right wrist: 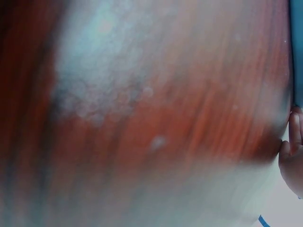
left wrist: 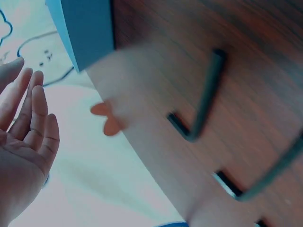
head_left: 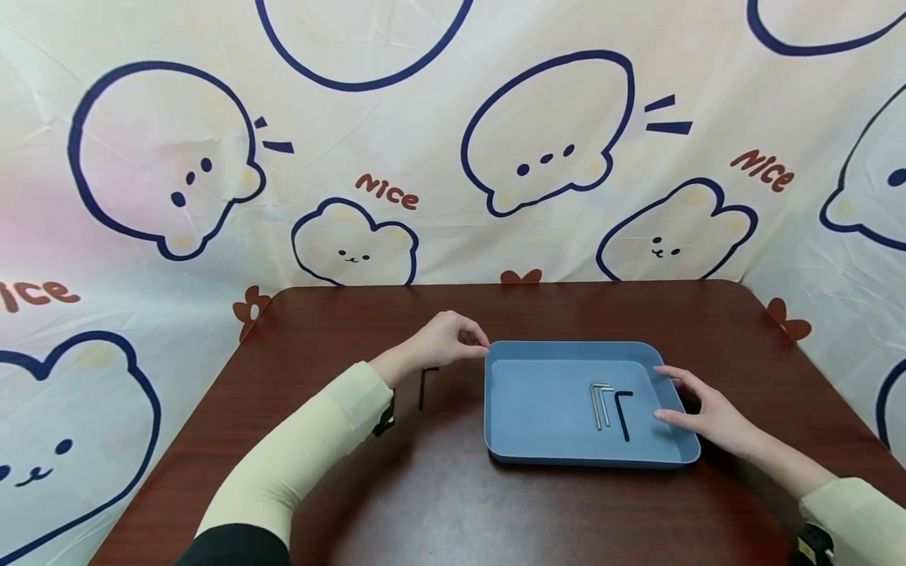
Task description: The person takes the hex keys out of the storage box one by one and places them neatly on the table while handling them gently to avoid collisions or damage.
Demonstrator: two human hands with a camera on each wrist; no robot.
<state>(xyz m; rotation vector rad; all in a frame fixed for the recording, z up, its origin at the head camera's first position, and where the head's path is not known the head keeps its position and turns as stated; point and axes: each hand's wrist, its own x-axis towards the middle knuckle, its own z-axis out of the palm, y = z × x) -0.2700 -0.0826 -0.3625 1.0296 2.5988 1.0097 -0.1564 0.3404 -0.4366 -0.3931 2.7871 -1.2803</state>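
Note:
A blue rectangular tray point(head_left: 538, 424) lies on the table between the hands. Inside, right of its middle, are a black hex key point(head_left: 622, 415) and two silvery hex keys point(head_left: 595, 405). My left hand point(head_left: 447, 338) has its fingertips right at the tray's far left corner; its fingers look loosely extended in the left wrist view. At the right side my right hand point(head_left: 708, 413) touches the rim with thumb and fingers spread apart. Beneath the left forearm a dark hex key point(head_left: 422, 388) lies on the table, with others partly hidden by the sleeve; another hex key point(left wrist: 274, 177) shows in the left wrist view.
The brown wooden table point(head_left: 566, 511) has a glossy surface. A pale cloth point(head_left: 439, 141) with cartoon bears hangs along its back and both sides. Both forearms wear light sleeves point(head_left: 311, 440) and dark wrist straps.

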